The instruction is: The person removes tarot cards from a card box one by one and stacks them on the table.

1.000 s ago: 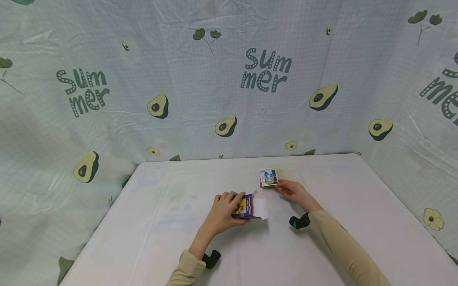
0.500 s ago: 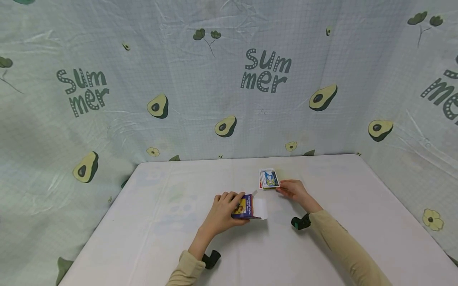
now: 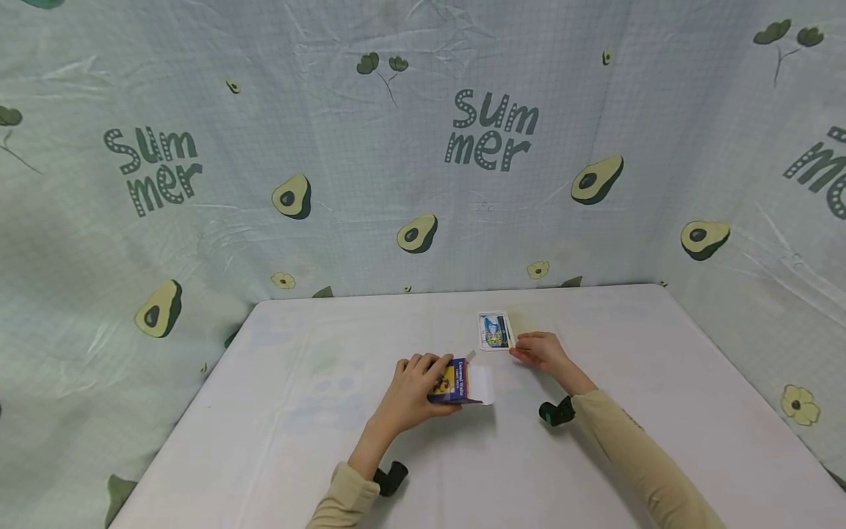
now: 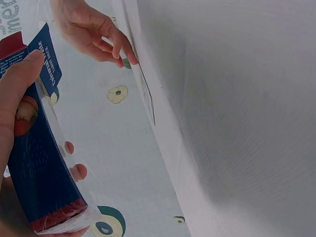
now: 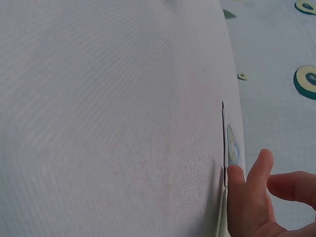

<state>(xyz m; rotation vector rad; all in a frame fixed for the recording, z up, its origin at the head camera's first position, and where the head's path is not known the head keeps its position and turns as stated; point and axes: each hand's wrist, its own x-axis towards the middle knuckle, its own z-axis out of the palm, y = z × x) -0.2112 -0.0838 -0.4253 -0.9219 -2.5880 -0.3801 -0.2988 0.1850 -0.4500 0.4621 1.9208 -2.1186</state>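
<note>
My left hand (image 3: 413, 389) grips a blue and yellow tarot card box (image 3: 451, 380) tilted above the table. Its printed lid flap (image 4: 46, 61) sticks out, and a white flap hangs toward the right in the head view. Clear wrap shows along the box's lower end in the left wrist view. Farther back, a small stack of illustrated tarot cards (image 3: 493, 330) lies flat on the table. The right hand (image 3: 542, 353) is at the stack's near right corner, fingers fairly straight, fingertips right at the card edge. In the right wrist view its thumb stands apart from the cards.
A white-covered table (image 3: 297, 426) carries everything. Behind it and at both sides hangs a pale curtain (image 3: 357, 162) printed with avocados and lettering. A black wrist camera (image 3: 557, 411) sits under the right forearm, another black camera (image 3: 391, 479) under the left.
The top card has turned slightly and slid left, covering the red and yellow that showed beneath it. My right hand has drawn a little to the right. The left hand and box stay put.
</note>
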